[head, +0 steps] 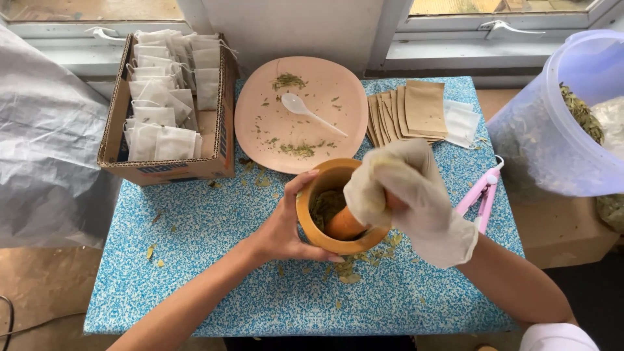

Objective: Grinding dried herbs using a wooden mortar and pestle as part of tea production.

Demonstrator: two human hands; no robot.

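Under the windows, our blue speckled counter (214, 260) carries a box (117, 107) of white sachets at left. Our bare left hand (286, 227) wraps the mortar (318, 231), near the front middle below the pink plate (338, 97). Our gloved right hand (403, 188) grips the pestle (343, 224) inside it. Pink tongs (484, 192) lie just right.

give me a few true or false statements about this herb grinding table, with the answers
1. The right hand, in a pale glove, grips a pestle inside the wooden mortar. True.
2. The left hand is gloved too. False: it is bare and steadies the mortar.
3. A white spoon lies on the pink plate. True.
4. The cardboard box holds loose green leaves. False: it holds white sachets.
5. The pink tool lies left of the mortar. False: it lies to the right.
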